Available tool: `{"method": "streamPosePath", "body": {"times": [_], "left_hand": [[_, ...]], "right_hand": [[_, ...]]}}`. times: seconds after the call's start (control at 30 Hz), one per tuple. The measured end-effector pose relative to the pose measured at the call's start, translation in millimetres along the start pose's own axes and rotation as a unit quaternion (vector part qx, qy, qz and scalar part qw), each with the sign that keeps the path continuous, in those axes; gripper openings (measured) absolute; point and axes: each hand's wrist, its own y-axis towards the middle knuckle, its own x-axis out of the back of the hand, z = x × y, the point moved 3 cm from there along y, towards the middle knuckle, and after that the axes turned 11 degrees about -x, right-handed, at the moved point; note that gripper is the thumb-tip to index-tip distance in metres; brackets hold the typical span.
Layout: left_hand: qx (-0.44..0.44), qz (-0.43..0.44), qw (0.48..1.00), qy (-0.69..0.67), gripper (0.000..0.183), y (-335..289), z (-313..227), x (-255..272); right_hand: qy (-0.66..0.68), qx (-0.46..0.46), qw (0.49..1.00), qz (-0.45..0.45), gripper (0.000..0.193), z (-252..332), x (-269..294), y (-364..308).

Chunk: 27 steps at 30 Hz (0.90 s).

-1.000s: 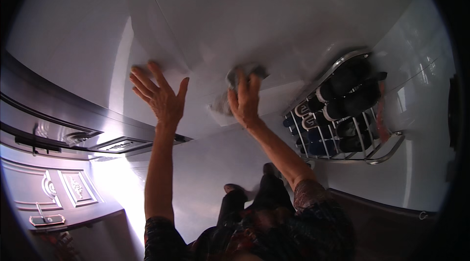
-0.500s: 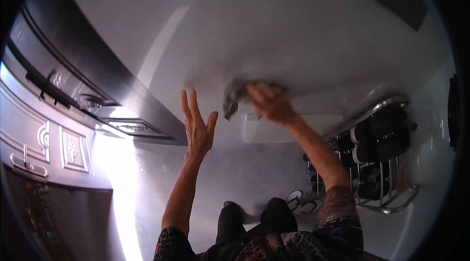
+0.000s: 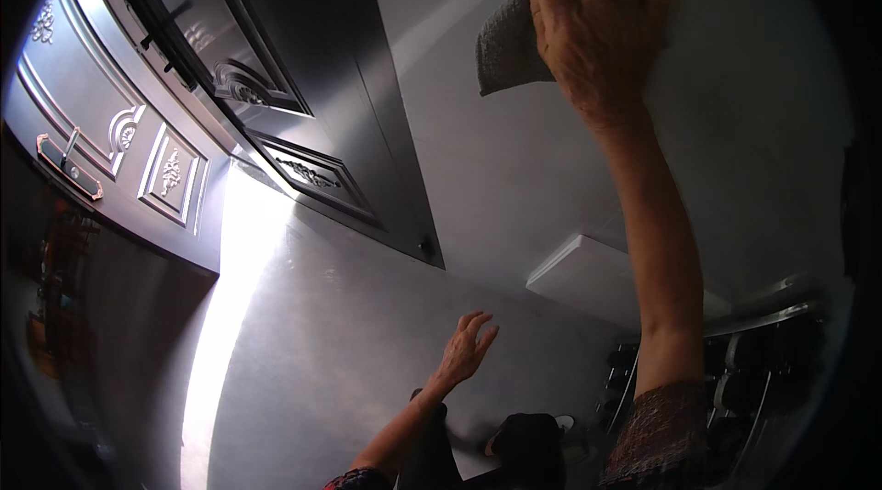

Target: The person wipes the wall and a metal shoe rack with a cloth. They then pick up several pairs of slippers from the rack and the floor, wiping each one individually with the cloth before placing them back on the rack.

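Two hands were in view, both the person's own. Nearest the camera, the right hand (image 3: pixel 597 26) was raised high against a pale wall (image 3: pixel 514 168), palm flat and fingers (image 3: pixel 551 3) spread, pressing one grey cloth (image 3: pixel 510 49) to the surface. Only part of that cloth showed: a folded corner hung out to the left of the hand, the rest lay under the palm or ran past the top edge of the picture. The fingertips were cut off there too. The right forearm came up from the lower edge out of one dark patterned sleeve (image 3: pixel 657 439).

Lower and further off, the left hand (image 3: pixel 467 348) hung free in the air with its fingers loosely spread and slightly curled, holding nothing and touching nothing.

Below the arms, one dark shoe (image 3: pixel 528 444) showed on the grey floor (image 3: pixel 312 352); whether a second stood beside it could not be made out. One white box-shaped fitting (image 3: pixel 588 274) stuck out from the wall, and right of it stood one metal rack (image 3: pixel 753 371) holding dark items, too dim to count or name.

Furthest, at the left, rose one dark panelled door (image 3: pixel 303 77) and one grey door (image 3: pixel 101 132) with carved panels and one handle (image 3: pixel 69 168). The far left was too dark to read.
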Motion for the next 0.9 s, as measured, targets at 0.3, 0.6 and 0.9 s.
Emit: {"method": "streamPosePath", "body": {"times": [0.3,0.6,0.9], "left_hand": [[0.055,0.035,0.995,-0.072,0.041,-25.8,81.1,-49.2],[0.043,0.035,0.991,-0.123,0.041,-33.6,163.7,-88.6],[-0.012,0.073,0.990,-0.121,0.042,-24.0,231.2,-130.4]], "right_hand": [[0.048,0.080,0.990,0.103,0.030,104.2,-52.0,-156.5],[0.061,0.257,0.916,0.303,0.033,173.0,-40.8,-388.0],[0.117,0.144,0.959,0.214,0.032,145.7,-20.4,-420.7]]}}
